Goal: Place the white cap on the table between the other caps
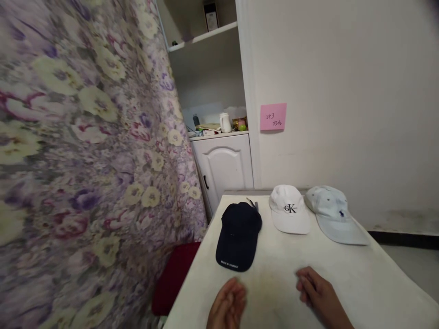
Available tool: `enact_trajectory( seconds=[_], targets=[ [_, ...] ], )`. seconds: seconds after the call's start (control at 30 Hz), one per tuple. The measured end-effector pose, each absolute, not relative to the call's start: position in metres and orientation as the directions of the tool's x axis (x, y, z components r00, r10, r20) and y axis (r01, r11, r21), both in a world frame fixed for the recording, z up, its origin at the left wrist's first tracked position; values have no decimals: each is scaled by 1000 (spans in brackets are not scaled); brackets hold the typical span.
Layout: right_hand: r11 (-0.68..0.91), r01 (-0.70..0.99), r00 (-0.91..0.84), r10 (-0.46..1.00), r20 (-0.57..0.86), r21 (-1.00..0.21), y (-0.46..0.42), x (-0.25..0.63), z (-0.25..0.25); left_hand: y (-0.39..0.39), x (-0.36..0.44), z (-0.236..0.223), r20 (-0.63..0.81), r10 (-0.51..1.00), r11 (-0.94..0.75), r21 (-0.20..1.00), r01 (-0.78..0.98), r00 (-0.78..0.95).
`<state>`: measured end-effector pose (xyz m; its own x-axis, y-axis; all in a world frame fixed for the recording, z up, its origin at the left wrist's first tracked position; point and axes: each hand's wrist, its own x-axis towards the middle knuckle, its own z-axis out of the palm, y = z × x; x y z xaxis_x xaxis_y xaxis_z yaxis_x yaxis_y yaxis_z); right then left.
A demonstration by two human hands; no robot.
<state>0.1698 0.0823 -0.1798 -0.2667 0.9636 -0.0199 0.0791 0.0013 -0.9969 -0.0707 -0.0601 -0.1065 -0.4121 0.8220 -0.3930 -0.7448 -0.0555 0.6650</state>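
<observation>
My left hand (227, 305) is just in front of the navy cap's brim, palm partly up, fingers loosely bent and somewhat blurred, nothing in it. Over the right part of the tabletop is my right hand (317, 290), its fingers curled in, with nothing visible in them. Neither hand touches a cap. The navy cap (240, 233) lies on the left of the white table (274, 292), brim towards me, small white lettering on its edge. Behind, a white cap (290, 210) bears dark "CK" letters. To its right rests a pale blue cap (334, 214) with a small dark emblem.
A floral curtain (103, 173) hangs along the left. Below it, a dark red seat (176, 274) stands by the table's left edge. Behind are a white cabinet (228, 167) with a white jug (225, 122) on top, and a wall with a pink note (273, 117).
</observation>
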Motion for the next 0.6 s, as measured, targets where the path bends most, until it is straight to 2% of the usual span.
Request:
enact_trajectory(
  seconds=[0.2,0.6],
  targets=[
    [-8,92,-268,963,-32,-996,82,171,-179,-50,-80,-113,-397,747,-131,698,-704,-533],
    [-15,118,-279,959,-48,-993,82,172,-178,-50,-77,-110,-338,782,-150,712,-686,-523]
  ],
)
